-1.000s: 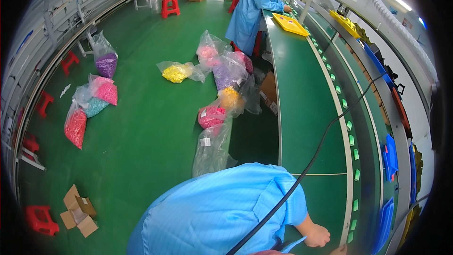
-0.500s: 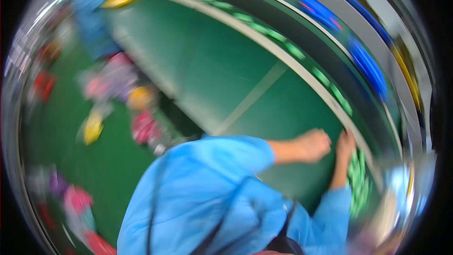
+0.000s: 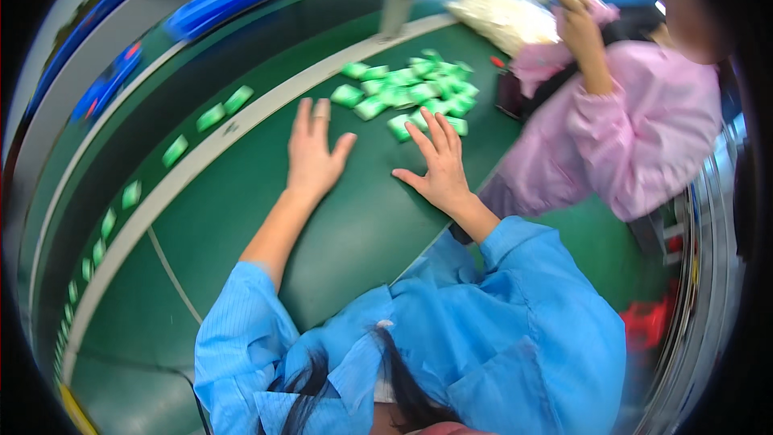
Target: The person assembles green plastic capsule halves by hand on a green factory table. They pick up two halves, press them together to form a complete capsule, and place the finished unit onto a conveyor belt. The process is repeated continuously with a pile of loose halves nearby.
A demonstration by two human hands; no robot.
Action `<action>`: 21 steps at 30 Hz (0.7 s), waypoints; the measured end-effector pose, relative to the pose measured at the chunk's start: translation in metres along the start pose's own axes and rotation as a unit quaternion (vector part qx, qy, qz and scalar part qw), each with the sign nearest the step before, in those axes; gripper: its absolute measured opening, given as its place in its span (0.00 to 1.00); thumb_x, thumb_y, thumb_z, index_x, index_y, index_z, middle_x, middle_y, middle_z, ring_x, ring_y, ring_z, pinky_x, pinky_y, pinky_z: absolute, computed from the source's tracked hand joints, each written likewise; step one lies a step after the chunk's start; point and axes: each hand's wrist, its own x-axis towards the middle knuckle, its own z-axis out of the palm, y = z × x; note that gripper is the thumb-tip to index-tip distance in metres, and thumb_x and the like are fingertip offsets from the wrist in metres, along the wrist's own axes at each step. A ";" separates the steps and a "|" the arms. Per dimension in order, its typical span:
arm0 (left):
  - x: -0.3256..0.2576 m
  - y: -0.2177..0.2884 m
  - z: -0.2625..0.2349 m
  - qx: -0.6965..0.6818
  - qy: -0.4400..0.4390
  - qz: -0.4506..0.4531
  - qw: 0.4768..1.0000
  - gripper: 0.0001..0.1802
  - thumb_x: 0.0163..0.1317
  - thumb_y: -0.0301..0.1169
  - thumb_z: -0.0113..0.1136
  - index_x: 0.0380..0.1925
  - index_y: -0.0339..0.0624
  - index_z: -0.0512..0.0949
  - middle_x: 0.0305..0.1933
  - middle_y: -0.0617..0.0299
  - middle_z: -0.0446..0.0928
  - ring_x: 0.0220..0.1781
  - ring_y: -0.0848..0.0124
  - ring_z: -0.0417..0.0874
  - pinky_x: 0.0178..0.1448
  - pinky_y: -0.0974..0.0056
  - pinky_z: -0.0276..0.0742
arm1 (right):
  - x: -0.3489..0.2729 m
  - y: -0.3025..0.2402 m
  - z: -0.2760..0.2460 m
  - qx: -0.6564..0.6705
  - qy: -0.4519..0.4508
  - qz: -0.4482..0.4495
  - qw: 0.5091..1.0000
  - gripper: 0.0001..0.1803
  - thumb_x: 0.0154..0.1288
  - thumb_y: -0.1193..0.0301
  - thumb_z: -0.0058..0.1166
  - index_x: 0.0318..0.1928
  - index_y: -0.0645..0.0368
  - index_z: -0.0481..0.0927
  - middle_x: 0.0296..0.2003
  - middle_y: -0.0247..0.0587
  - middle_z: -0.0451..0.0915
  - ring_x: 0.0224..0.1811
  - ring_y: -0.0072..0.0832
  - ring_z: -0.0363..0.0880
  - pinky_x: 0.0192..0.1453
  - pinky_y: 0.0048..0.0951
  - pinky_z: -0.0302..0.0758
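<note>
A pile of small light-green and white packets (image 3: 409,90) lies on the green tabletop (image 3: 346,225) ahead of me. My left hand (image 3: 314,157) reaches forward, open, its fingers apart just left of the pile and holding nothing. Fingers spread, my right hand (image 3: 441,171) is at the pile's near edge. Its fingertips overlap the nearest packets, and I cannot tell whether they touch them. Nothing shows in its grasp.
A pale rail (image 3: 266,109) divides the table from a dark curved conveyor belt (image 3: 310,55) carrying more green packets. Blue trays (image 3: 224,5) stand beyond it. A co-worker in a pink sleeve (image 3: 592,125) stands at the right, near a clear bag of pale items (image 3: 507,16).
My view has swung right, bringing the pile and co-worker into sight. My hands, formerly close together with the left closed, are now apart with fingers spread.
</note>
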 end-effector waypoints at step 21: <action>0.152 -0.072 0.127 -0.120 -0.061 -0.103 0.985 0.29 0.70 0.46 0.39 0.59 0.34 0.66 0.58 0.49 0.72 0.60 0.61 0.71 0.63 0.64 0.62 | -0.066 0.051 0.005 0.193 0.091 0.037 0.976 0.13 0.53 0.67 0.55 0.37 0.62 0.79 0.51 0.51 0.73 0.55 0.45 0.69 0.62 0.42 0.63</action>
